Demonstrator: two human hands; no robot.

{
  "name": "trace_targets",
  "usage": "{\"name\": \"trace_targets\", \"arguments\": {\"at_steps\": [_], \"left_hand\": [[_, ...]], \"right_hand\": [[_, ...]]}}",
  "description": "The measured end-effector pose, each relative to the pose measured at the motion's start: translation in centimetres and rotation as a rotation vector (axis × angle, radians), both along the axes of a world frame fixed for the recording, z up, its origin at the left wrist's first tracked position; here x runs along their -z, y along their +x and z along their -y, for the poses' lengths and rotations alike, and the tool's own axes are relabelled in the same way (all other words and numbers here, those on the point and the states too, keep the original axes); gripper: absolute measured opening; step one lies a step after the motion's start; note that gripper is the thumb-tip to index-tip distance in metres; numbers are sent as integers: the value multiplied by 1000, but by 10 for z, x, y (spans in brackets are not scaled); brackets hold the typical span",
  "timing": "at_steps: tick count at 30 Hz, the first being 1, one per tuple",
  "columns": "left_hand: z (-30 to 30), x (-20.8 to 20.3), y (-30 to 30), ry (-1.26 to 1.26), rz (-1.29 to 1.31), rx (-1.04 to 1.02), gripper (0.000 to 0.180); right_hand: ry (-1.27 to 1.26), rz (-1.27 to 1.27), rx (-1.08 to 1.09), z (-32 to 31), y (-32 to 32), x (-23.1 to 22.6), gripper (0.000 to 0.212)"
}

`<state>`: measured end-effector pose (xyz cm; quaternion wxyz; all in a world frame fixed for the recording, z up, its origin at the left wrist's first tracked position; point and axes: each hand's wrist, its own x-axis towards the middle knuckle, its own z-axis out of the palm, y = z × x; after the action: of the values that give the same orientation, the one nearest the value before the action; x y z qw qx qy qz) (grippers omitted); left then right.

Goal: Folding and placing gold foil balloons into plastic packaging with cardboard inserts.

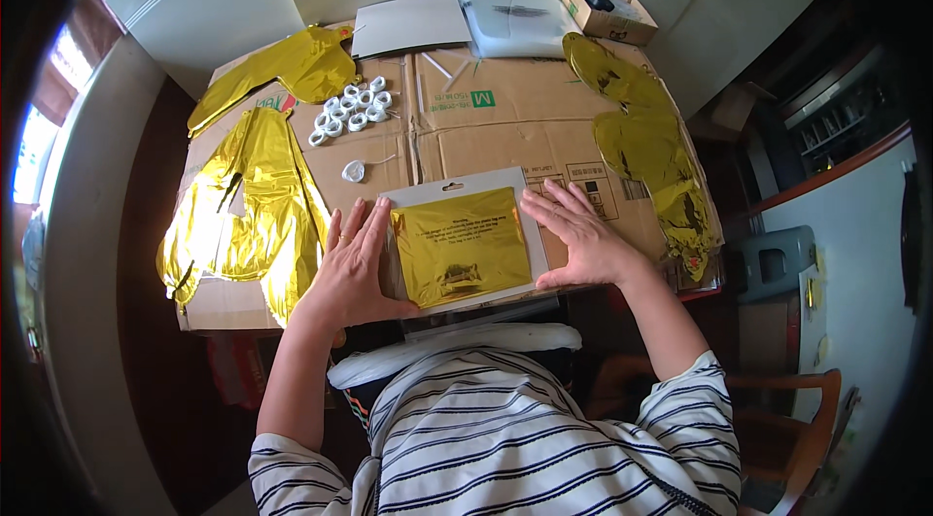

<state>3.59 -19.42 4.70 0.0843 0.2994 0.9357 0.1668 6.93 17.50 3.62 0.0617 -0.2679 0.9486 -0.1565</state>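
Package (462, 249) at the cardboard-topped desk's (496, 147) six o'clock looks filled, lying between left hand (350, 273) and right hand (588, 244), each grip spread, while gold foil (272, 215) at nine and rumpled foil (627, 147) at three seem left to pack.

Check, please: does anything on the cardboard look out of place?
Only slightly: one white coil lies apart from the clustered coils, below them in the picture, with its loose end trailing right. I see no spill.
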Motion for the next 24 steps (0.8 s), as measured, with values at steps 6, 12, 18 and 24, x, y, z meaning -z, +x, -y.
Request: {"name": "trace_targets", "arguments": {"at_steps": [6, 12, 18, 24], "left_hand": [[-1, -1, -1, -16, 32, -3, 140], [3, 4, -2, -96, -3, 28, 136], [3, 1, -2, -132, 22, 20, 138], [5, -3, -1, -55, 77, 35, 136]], "right_hand": [[63, -94, -70, 5, 19, -8, 92], [113, -119, -178, 10, 49, 4, 83], [94, -198, -174, 1, 57, 13, 81], [-51, -293, -169, -2, 65, 5, 56]]}}
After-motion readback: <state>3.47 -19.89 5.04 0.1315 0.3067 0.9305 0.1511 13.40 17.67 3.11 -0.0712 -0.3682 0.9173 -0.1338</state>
